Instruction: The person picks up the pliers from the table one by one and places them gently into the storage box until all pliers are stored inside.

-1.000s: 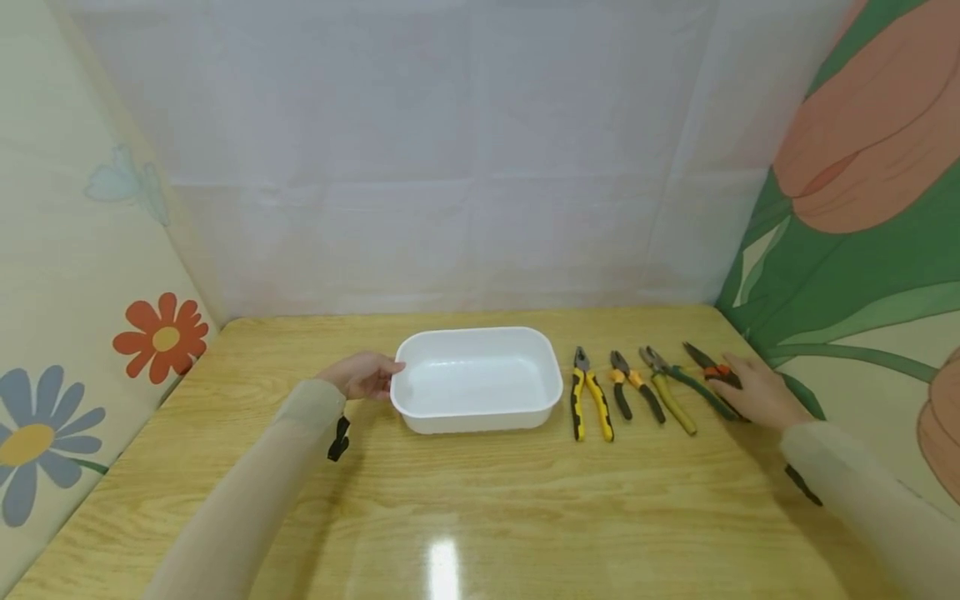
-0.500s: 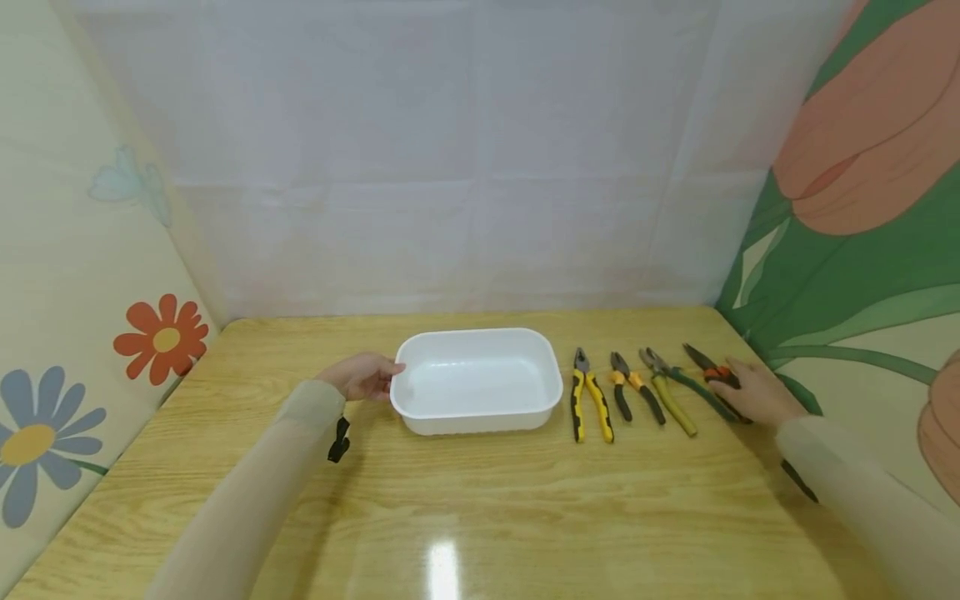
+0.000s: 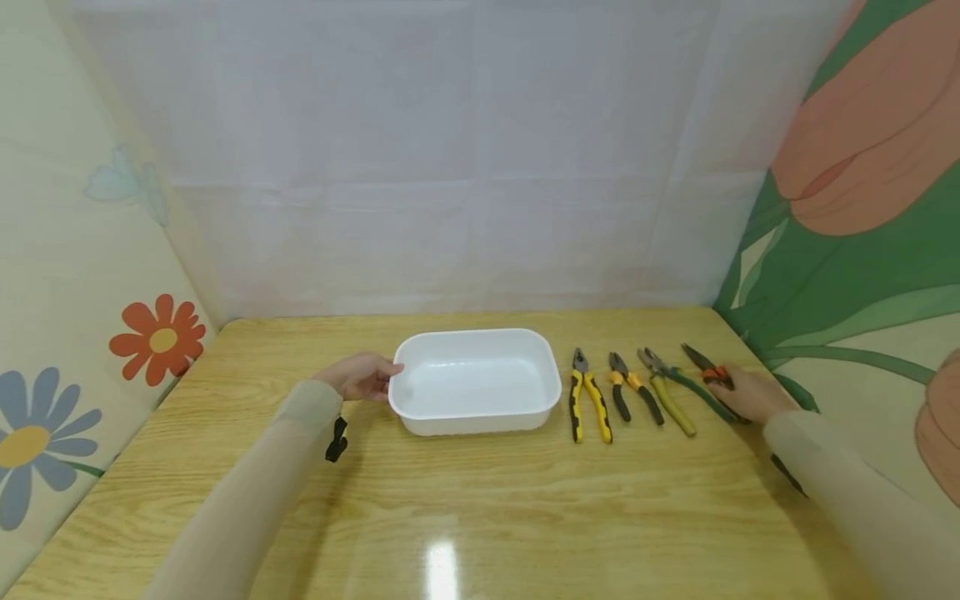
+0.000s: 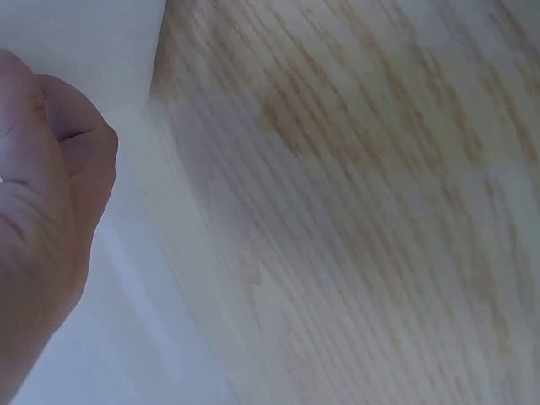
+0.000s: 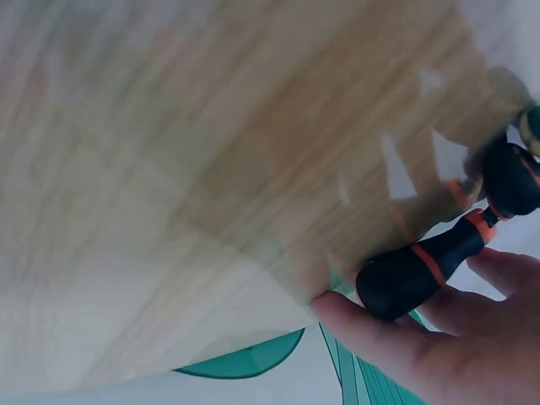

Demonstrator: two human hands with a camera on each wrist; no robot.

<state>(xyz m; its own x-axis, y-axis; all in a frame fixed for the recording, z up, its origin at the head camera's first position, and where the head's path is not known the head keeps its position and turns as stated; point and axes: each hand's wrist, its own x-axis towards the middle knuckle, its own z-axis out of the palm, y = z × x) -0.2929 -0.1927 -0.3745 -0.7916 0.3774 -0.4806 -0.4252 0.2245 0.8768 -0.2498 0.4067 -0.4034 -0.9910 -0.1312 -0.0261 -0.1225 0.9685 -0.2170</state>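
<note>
My left hand [image 3: 362, 377] holds the left end of a white plastic tub [image 3: 480, 423], thumb over its rim. In the left wrist view the same hand [image 4: 46, 177] shows curled fingers against the white wall. At the far right, my right hand [image 3: 753, 395] grips pliers [image 3: 705, 360] with orange-and-black handles and a dark pointed nose. The pliers lie on the table, nose pointing to the back left. Up close in the right wrist view, fingers [image 5: 371, 333] lie along a black handle [image 5: 405, 281] with orange bands; the thumb is hidden there.
Between tub and right hand lie yellow-and-black pliers [image 3: 577, 396], smaller orange-and-black pliers [image 3: 636, 382] and pliers with olive and green handles [image 3: 673, 407]. The wood-grain table [image 3: 480, 492] meets a white cloth backdrop [image 3: 450, 167]. Flower-printed panels stand on both sides.
My right hand has shifted slightly left and closed in on the orange-and-black-handled pliers. The left hand and the tub have stayed in place.
</note>
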